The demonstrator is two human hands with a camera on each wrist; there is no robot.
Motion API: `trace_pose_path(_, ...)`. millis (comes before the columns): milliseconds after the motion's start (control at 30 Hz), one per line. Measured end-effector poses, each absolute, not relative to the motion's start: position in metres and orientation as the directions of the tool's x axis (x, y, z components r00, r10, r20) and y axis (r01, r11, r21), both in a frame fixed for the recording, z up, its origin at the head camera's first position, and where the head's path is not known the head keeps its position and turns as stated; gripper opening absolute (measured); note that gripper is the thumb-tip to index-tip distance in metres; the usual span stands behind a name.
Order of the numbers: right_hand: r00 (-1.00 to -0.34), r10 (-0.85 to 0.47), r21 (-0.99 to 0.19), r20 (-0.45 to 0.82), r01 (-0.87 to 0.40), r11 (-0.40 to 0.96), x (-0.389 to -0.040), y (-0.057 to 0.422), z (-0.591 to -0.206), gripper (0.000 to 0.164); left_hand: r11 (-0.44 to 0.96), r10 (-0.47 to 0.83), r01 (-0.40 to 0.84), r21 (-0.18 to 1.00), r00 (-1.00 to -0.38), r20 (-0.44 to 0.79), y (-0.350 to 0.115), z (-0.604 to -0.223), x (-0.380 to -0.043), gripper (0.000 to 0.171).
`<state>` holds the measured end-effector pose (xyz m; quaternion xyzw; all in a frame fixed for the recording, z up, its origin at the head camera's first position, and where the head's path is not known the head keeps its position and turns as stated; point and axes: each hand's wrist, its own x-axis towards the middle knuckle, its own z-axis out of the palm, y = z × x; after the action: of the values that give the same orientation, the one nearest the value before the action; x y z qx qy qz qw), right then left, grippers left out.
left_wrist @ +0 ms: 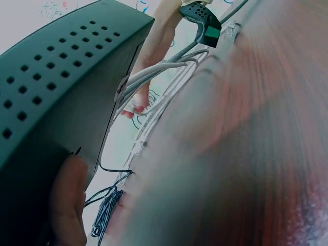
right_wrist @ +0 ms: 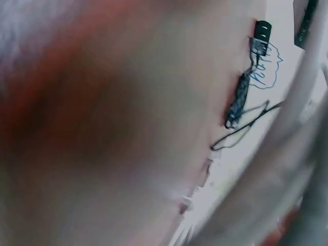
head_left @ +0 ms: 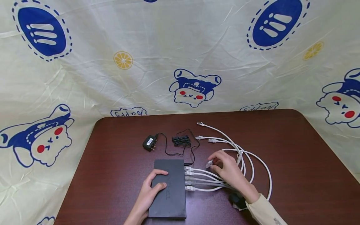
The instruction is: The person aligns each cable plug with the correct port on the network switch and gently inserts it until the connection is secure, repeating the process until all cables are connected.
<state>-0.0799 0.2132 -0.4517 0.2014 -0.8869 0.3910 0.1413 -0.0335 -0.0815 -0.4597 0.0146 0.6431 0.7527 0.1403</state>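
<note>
A dark network switch (head_left: 171, 203) lies near the front of the table, and my left hand (head_left: 147, 192) grips its left side with the thumb and a finger over the top. Several white and grey network cables (head_left: 203, 183) are plugged into its right side. My right hand (head_left: 229, 170) pinches the clear plug (head_left: 209, 164) of another white network cable, to the right of the switch's back corner. In the left wrist view, the vented side of the switch (left_wrist: 56, 66) looms close, with a finger on it. Blurred cables cross the right wrist view, where the plug is hidden.
A black power adapter (head_left: 150, 142) and its bundled cord (head_left: 181, 141) lie behind the switch, the cord running to its back right corner. Several loose cable plugs (head_left: 199, 137) point left at the back. Their cables curve right through a tie (head_left: 240, 153). A patterned cloth (head_left: 152, 84) hangs behind the table.
</note>
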Motion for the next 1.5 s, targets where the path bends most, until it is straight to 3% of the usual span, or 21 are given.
trace_pose_path(300, -0.821, -0.238, -0.574, 0.519, -0.541, 0.615, -0.076, 0.216, -0.431, 0.037, -0.108, 0.218, -0.154, 0.982, -0.968, -0.127, -0.076, -0.456, -0.039, 0.034)
trace_pose_path(633, -0.793, -0.264, -0.532, 0.550, -0.576, 0.621, -0.067, 0.213, -0.416, 0.032, -0.065, 0.209, -0.114, 0.991, -0.973, -0.098, -0.070, -0.452, -0.047, 0.032)
trace_pose_path(867, -0.700, -0.332, -0.402, 0.633, -0.663, 0.631, -0.062, 0.209, -0.409, 0.032, -0.059, 0.213, -0.103, 0.993, -0.973, -0.088, -0.066, -0.449, -0.052, 0.032)
trace_pose_path(1067, -0.655, -0.415, -0.359, 0.631, -0.721, 0.593, -0.059, 0.204, -0.411, 0.010, -0.071, 0.214, -0.081, 0.994, -0.975, -0.064, -0.062, -0.448, -0.057, 0.032)
trace_pose_path(1233, -0.672, -0.442, -0.377, 0.594, -0.718, 0.585, -0.054, 0.201, -0.413, 0.038, -0.071, 0.210, -0.064, 0.995, -0.977, -0.048, -0.059, -0.447, -0.060, 0.032)
trace_pose_path(1367, -0.665, -0.451, -0.367, 0.596, -0.724, 0.584, -0.051, 0.198, -0.414, 0.038, -0.064, 0.203, -0.062, 0.996, -0.978, -0.047, -0.058, -0.447, -0.061, 0.031)
trace_pose_path(1500, -0.662, -0.450, -0.380, 0.600, -0.731, 0.567, -0.048, 0.195, -0.415, 0.027, -0.075, 0.209, -0.070, 0.995, -0.976, -0.053, -0.057, -0.446, -0.061, 0.030)
